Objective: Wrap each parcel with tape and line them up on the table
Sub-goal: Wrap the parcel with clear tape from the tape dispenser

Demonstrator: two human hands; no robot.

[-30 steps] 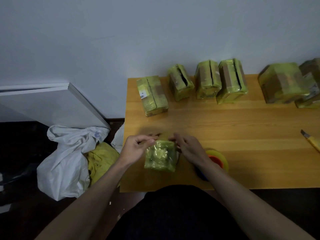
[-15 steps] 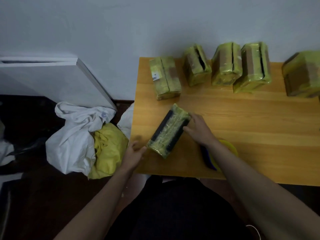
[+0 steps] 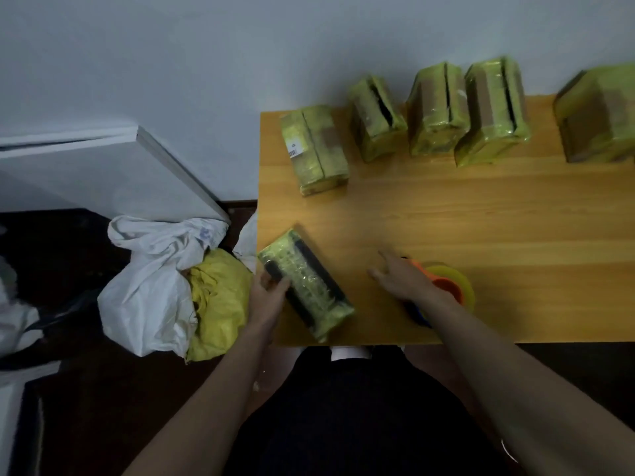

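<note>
While our left hand (image 3: 266, 297) grips the wrapped parcel (image 3: 305, 285) at the desk's (image 3: 446, 218) near-left corner (long axis slanting toward the far left), our right hand (image 3: 400, 281) hovers released beside the tape roll (image 3: 450, 286), farther away.

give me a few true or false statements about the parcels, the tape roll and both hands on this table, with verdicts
1. The left hand holds the near parcel at the table's front left corner. True.
2. The right hand grips that same parcel. False: it is apart from the parcel, fingers spread open, by the tape roll.
3. Five wrapped parcels show along the far edge by the wall. True; the leftmost, the labelled parcel, has a white label.
4. The tape roll sits on top of a parcel. False: it lies on the table under the right wrist.
5. The white sack lies on the table. False: it is on the floor, left of the table.
</note>
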